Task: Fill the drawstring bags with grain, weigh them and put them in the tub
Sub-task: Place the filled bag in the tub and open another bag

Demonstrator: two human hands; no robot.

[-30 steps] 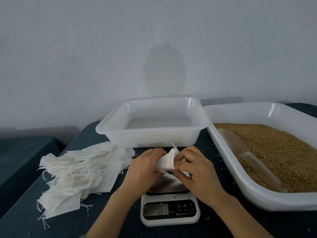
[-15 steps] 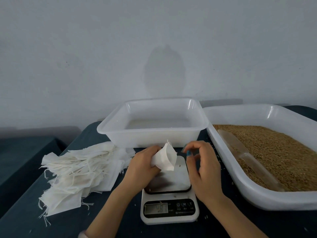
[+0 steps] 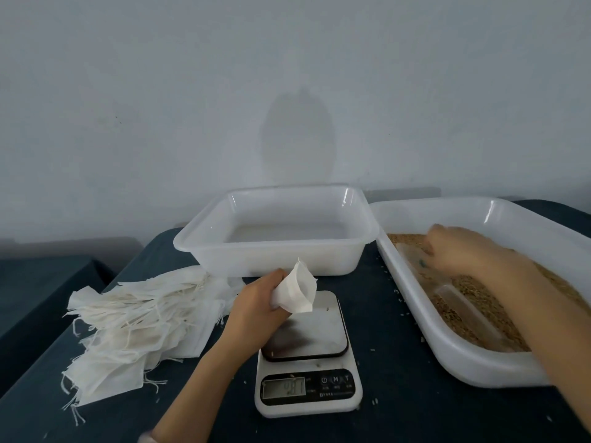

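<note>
On dark counter (image 3: 399,330): left grip (image 3: 252,306) still clutching bag (image 3: 295,294) mid-frame; right grip (image 3: 463,251), blurred, moved right over grain tray (image 3: 463,362), openness untellable.

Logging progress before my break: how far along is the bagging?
Done: nothing yet; the tub holds no bags. In hand: the left hand grips one opened, unfilled bag over the scale, the right hand hovers blurred over the scoop in the grain tray. Left: filling, weighing, and the whole pile of empty bags.
</note>
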